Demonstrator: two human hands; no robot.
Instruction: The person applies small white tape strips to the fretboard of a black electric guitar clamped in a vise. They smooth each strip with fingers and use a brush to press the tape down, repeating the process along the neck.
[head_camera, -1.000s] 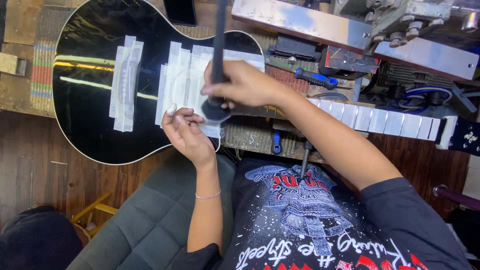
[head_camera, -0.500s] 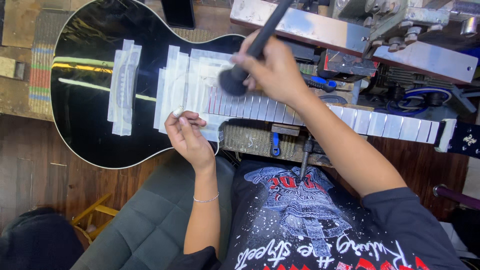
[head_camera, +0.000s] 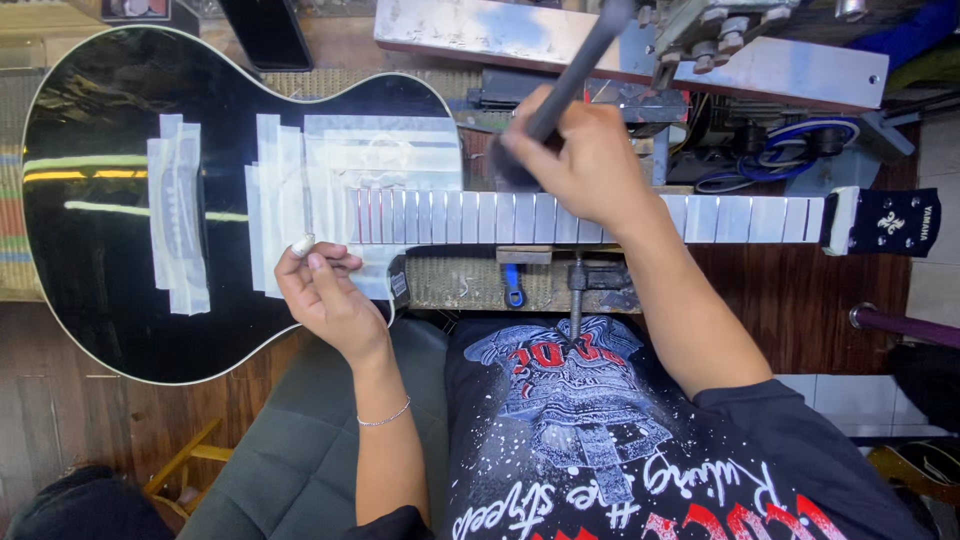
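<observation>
A glossy black guitar (head_camera: 110, 290) lies flat across the bench, its body at the left and its headstock (head_camera: 885, 222) at the right. White masking tape covers the fretboard (head_camera: 460, 215) and parts of the body. My right hand (head_camera: 585, 160) is shut on a dark rod-like tool (head_camera: 565, 85), raised over the middle of the neck with its blurred lower end near the taped frets. My left hand (head_camera: 320, 290) rests at the body's lower edge by the neck joint and pinches a small pale piece (head_camera: 302, 244) between its fingertips.
A long metal bar (head_camera: 520, 35) and machine parts (head_camera: 760, 60) lie behind the neck. Blue cables (head_camera: 800, 135) sit at the back right. A neck support (head_camera: 470, 280) with a blue-handled clamp (head_camera: 513, 285) stands under the neck. A grey seat cushion (head_camera: 290, 460) is below.
My right hand has lifted the dark tool off the neck joint and moved it right along the fretboard. My left hand has stayed near the body's edge.
</observation>
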